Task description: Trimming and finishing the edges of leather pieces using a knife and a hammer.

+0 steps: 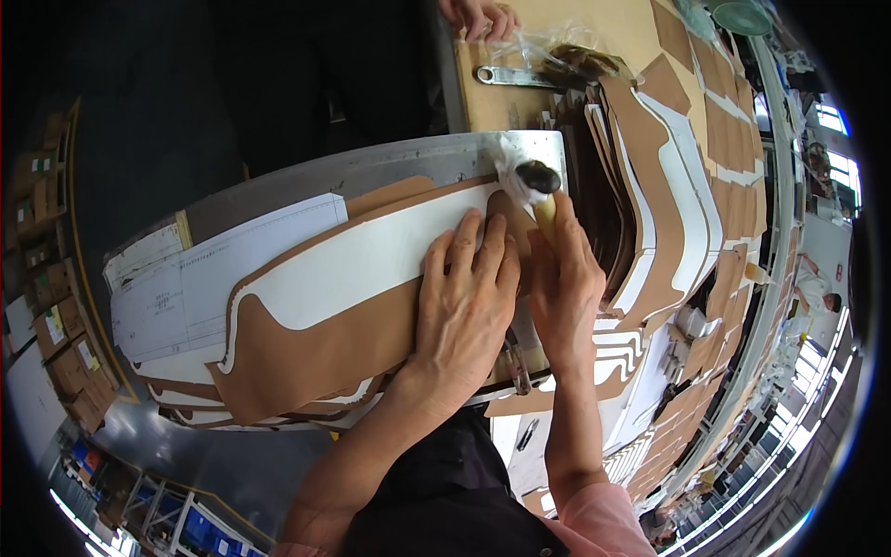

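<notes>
My left hand (pixel 471 288) lies flat on a long brown sheet piece (pixel 325 367), its fingers stretched out towards the far edge. A white panel (pixel 362 251) with a curved outline covers the upper part of that piece. In my right hand (pixel 564 288) is a hammer (pixel 544 212) with a pale handle and a dark, rounded head. Its head is over the far right end of the brown piece, beside something whitish and crumpled that I cannot make out. The work lies on a metal plate (pixel 399 160).
Stacked brown and white pieces (pixel 664 186) stand close on the right. Beyond them are a wrench (pixel 515 76), a clear plastic bag (pixel 580 60) and another person's hand (pixel 481 17). White printed sheets (pixel 232 269) lie left of the work. Cardboard boxes (pixel 70 357) stand far left.
</notes>
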### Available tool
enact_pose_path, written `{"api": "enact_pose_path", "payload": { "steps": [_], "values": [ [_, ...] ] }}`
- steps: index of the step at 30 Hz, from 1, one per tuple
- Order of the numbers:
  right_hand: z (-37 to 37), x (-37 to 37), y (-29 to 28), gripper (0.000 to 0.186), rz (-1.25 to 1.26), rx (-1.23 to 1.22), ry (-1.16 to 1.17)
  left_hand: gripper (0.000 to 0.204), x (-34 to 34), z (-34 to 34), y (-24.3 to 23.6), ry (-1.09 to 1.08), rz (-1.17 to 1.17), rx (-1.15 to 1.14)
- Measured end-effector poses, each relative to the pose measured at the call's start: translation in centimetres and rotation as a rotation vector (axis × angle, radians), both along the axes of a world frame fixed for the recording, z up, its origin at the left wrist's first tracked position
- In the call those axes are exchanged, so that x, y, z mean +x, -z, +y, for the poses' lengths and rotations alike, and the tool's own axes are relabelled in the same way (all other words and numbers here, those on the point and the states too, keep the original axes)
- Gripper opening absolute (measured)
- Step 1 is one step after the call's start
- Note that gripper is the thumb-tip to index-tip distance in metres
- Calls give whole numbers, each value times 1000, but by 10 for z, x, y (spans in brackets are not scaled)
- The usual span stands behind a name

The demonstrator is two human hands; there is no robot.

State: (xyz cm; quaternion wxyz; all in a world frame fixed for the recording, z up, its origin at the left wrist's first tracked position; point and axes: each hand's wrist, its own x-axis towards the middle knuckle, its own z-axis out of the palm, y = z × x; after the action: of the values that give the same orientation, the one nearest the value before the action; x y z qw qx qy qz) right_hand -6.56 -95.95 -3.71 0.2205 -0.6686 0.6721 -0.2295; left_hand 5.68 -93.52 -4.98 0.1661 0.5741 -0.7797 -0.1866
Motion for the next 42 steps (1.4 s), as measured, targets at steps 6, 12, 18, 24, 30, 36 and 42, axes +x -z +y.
{"api": "enact_pose_path", "payload": {
  "steps": [6, 12, 18, 24, 30, 36, 42],
  "values": [
    [-8, 1, 2, 49, -46, -122, -22, 43, 0, 1, 0, 14, -29, 16],
    [-13, 2, -3, 47, -76, -110, -78, 37, -1, 3, 3, -5, -34, -6],
    [-7, 0, -3, 49, 49, -37, -147, 42, -3, 5, 5, -13, -68, -16],
    [-8, 3, -3, 47, 66, -11, -164, 41, -2, 5, 4, -15, -90, -19],
    [-7, 1, -3, 46, 15, -108, -116, 41, -3, 6, 3, -6, -99, -2],
    [23, -30, -7, 49, 48, -86, -142, 48, -3, 9, 5, -5, -82, -9],
    [69, -60, -19, 41, -28, 24, 99, 48, 3, 15, -9, 6, -38, -50]
  ]
}}
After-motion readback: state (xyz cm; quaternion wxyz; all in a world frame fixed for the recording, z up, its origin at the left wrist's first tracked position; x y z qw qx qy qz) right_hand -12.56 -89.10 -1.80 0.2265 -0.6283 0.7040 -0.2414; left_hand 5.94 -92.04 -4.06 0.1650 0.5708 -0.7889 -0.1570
